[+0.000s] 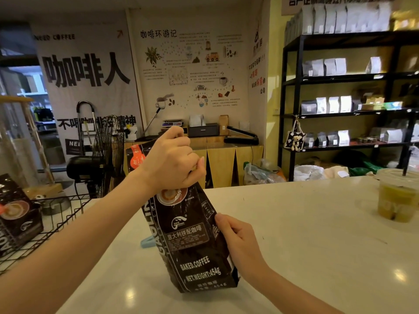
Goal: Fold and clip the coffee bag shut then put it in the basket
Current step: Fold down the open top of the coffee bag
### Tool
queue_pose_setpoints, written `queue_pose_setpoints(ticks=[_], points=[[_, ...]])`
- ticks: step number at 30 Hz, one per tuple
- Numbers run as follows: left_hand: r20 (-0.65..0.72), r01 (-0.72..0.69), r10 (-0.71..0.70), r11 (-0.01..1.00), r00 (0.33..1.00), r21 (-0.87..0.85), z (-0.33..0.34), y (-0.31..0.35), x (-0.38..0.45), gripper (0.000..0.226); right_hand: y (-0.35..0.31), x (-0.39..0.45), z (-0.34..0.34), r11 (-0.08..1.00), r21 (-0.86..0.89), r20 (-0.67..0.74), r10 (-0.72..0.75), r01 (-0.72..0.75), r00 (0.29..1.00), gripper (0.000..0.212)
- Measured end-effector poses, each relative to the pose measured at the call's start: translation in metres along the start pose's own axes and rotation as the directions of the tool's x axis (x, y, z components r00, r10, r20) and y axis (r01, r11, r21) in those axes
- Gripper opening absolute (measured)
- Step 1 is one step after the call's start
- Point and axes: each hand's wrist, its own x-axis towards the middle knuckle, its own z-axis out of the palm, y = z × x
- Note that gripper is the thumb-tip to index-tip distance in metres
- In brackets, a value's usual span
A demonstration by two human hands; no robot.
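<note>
Coffee bag (192,241): glossy dark foil, upright | left hand (169,164) fists crumpled top | right hand (238,241) grips side

The coffee bag (192,245) is a dark, glossy foil-like pouch, creased and crinkled, with printed lettering that catches the light. The desk (306,234) beneath it is a smooth, pale, polished surface showing round reflections of ceiling lamps, while the basket (56,214) at the left is thin black wire with a matt finish. The cup (396,196) at the right is clear plastic, slightly cloudy, and a light blue plastic clip (146,242) shows behind the bag.
</note>
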Motion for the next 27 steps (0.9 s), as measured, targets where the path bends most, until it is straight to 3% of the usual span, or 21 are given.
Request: queue_pose_setpoints(ticks=[6, 14, 17, 18, 20, 27], points=[[0.011, -0.012, 0.012, 1.0, 1.0, 0.002, 0.003, 0.008, 0.009, 0.044, -0.011, 0.006, -0.004, 0.994, 0.104, 0.029, 0.013, -0.016, 1.0, 0.018], [0.153, -0.021, 0.022, 1.0, 0.988, -0.009, 0.006, 0.016, 0.021, 0.048, -0.019, 0.015, -0.016, 0.995, -0.02, 0.129, 0.096, -0.094, 0.987, 0.026], [0.197, -0.023, 0.021, 1.0, 0.98, 0.008, 0.011, 0.022, 0.026, 0.049, -0.025, 0.021, -0.02, 0.994, -0.078, 0.28, 0.102, -0.083, 0.955, 0.066], [0.212, -0.025, 0.022, 1.0, 0.977, 0.009, 0.012, 0.024, 0.027, 0.05, -0.027, 0.021, -0.02, 0.991, -0.118, 0.303, 0.1, -0.067, 0.948, 0.069], [0.252, -0.026, 0.024, 1.0, 0.967, 0.007, 0.013, 0.027, 0.03, 0.051, -0.03, 0.021, -0.02, 0.982, -0.188, 0.303, 0.086, -0.029, 0.949, 0.061], [0.327, -0.052, 0.058, 0.998, 0.943, -0.027, 0.013, 0.025, 0.036, 0.053, -0.024, 0.02, -0.027, 0.993, -0.114, 0.253, 0.019, 0.01, 0.967, 0.047]])
